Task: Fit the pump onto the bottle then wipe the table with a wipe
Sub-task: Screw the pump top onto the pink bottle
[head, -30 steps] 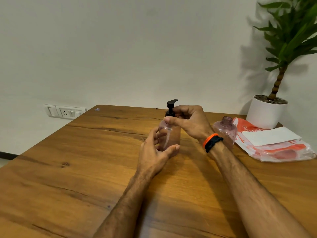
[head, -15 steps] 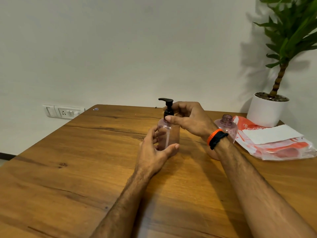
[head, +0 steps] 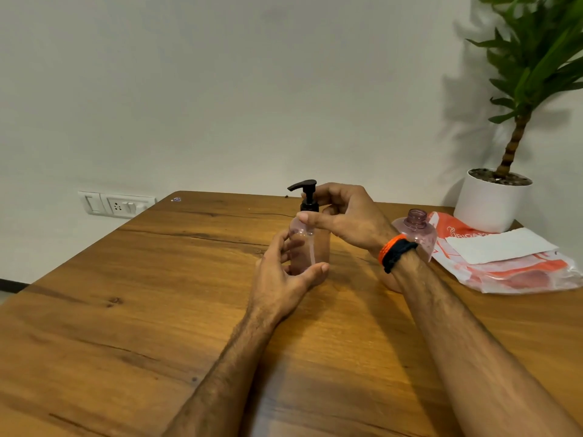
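Note:
A clear pinkish bottle [head: 307,247] stands upright on the wooden table [head: 142,294]. A black pump [head: 307,193] sits in its neck, spout pointing left. My left hand [head: 284,279] wraps loosely around the bottle's lower body. My right hand [head: 344,216] holds the pump's collar between thumb and fingers at the bottle's neck. A white wipe [head: 501,246] lies flat on an orange-and-white packet [head: 520,272] at the right.
A second pinkish bottle [head: 416,230] with an open neck stands behind my right wrist. A potted plant in a white pot [head: 492,200] is at the back right corner. A wall socket [head: 116,205] is beyond the table's left edge.
The pump's spout has turned from facing right to pointing left as my right hand twisted it. The bottle and my left hand stayed in place.

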Motion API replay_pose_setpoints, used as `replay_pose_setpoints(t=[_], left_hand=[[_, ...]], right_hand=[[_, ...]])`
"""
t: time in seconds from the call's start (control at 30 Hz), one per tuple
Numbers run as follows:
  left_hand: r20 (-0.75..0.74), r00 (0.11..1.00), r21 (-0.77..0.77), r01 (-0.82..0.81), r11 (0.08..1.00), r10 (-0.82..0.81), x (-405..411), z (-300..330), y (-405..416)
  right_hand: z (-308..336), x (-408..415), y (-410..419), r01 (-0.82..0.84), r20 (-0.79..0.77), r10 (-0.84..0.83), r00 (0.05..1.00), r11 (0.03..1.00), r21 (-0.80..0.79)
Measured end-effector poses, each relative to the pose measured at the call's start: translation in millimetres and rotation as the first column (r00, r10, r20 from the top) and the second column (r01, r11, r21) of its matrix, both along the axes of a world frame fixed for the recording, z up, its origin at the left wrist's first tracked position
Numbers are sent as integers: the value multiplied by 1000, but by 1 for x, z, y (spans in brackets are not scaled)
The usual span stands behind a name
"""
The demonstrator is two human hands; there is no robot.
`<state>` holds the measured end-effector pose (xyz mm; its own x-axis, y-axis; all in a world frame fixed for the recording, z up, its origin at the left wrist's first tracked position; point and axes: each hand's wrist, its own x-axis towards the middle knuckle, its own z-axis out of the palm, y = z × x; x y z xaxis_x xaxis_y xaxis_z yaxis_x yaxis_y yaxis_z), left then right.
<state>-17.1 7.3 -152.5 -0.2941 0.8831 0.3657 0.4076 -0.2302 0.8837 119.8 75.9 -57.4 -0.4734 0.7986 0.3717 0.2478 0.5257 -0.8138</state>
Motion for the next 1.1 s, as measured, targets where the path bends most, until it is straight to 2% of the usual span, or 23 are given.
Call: replay_pose_setpoints(t=[0.13,0.37,0.53,0.6,0.77,1.0,1.1], left_hand=[[-2,1000,12,-10,1000,10,1,-1,0],[5,1000,-1,5,1000,-5,-1,-2,1],[-2,1000,8,-8,1000,8,0,-2,1],[-1,1000,6,-7,1000,7,1,-3,1],[-11,1000,-2,-9,1000,9,1,-1,-1],[-15,1000,-6,-4,1000,4,2,-1,-2],[-13,1000,-2,-7,1000,7,2,0,-4]], right_hand=[[-3,-6,-3,134,7,-135,991,990,54],[1,1,-1,-45,24,46,999,999,-21],[-2,-6,-3,119,51,-123,991,990,72],[-3,-6,-3,111,42,-114,993,991,73],[1,2,-1,-55,14,56,998,997,-61],[-4,-9,-5,167,33,-170,985,982,85],[-2,-7,-4,83,-6,-83,997,996,15]])
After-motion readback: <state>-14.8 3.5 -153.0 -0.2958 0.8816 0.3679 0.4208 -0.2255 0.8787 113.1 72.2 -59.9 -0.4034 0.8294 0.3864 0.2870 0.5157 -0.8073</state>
